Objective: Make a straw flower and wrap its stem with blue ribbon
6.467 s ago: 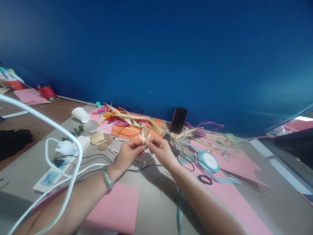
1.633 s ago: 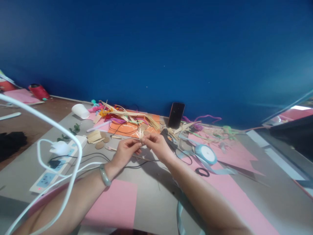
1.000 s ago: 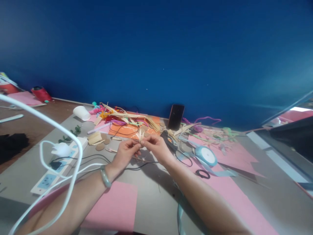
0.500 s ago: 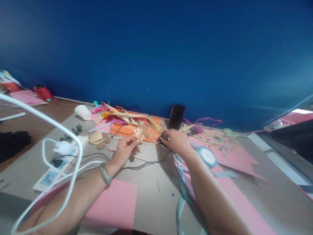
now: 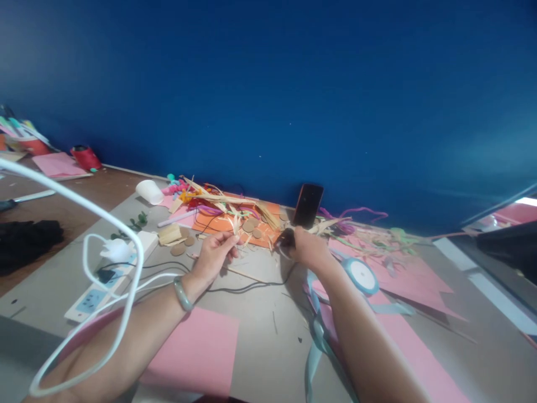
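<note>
My left hand (image 5: 218,251), with a jade-coloured bangle on the wrist, pinches a small bundle of pale straw-like strips (image 5: 235,225) that fan upward from the fingertips. To its right, my right hand (image 5: 306,246) is closed on a dark object (image 5: 286,239), too blurred to name. Just behind that hand a phone (image 5: 308,205) leans against the blue wall. Orange paper (image 5: 263,230) with round brown discs (image 5: 249,225) and scraps lies behind both hands.
At the left are a white power strip (image 5: 94,296), a looping white cable (image 5: 138,263) and a paper cup (image 5: 150,192). A ribbon spool (image 5: 361,275) sits beside my right forearm. Pink sheets (image 5: 201,347) and a pile of coloured stems (image 5: 201,198) lie about.
The view has shifted slightly, so everything appears a little further right. My right hand has turned, and the dark object in it sits differently. My left hand still pinches the strips.
</note>
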`<state>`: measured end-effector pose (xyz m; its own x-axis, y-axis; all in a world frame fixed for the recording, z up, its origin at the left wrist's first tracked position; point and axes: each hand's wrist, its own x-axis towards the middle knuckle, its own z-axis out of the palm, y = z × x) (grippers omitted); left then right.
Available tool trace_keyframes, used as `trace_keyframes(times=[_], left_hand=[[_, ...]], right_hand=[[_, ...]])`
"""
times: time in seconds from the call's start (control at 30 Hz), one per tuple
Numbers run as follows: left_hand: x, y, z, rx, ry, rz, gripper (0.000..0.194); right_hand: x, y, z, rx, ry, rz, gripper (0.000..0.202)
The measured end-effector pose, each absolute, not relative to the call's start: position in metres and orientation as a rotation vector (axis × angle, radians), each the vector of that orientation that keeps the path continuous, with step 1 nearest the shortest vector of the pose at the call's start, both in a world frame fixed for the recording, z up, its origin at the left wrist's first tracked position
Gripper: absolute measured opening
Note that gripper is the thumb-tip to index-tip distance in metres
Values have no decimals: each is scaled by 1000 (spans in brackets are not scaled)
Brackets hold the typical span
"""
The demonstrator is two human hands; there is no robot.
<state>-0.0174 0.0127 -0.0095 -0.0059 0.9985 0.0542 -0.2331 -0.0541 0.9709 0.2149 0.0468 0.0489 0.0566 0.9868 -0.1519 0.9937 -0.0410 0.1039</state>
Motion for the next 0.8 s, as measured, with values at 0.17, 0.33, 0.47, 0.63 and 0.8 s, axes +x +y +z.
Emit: trace_keyframes(times=[0.17, 0.33, 0.47, 0.63, 0.8], left_hand=[[-16, 14, -9, 997, 976, 1349, 25], [-15, 14, -11, 970, 951, 1352, 23], [-15, 14, -11, 996, 949, 1356, 22], [-15, 13, -8, 999, 933, 1374, 23], [-14, 9, 2, 1011, 973, 1347, 26]], right_hand=[[206, 20, 88, 2299, 2311, 110, 27], [197, -7, 115, 2006, 2878, -607, 27], [190, -10, 116, 1911, 2842, -962, 30], [185, -3, 105, 1900, 2779, -1052, 32], [184, 1, 97, 1884, 2725, -1071, 35]])
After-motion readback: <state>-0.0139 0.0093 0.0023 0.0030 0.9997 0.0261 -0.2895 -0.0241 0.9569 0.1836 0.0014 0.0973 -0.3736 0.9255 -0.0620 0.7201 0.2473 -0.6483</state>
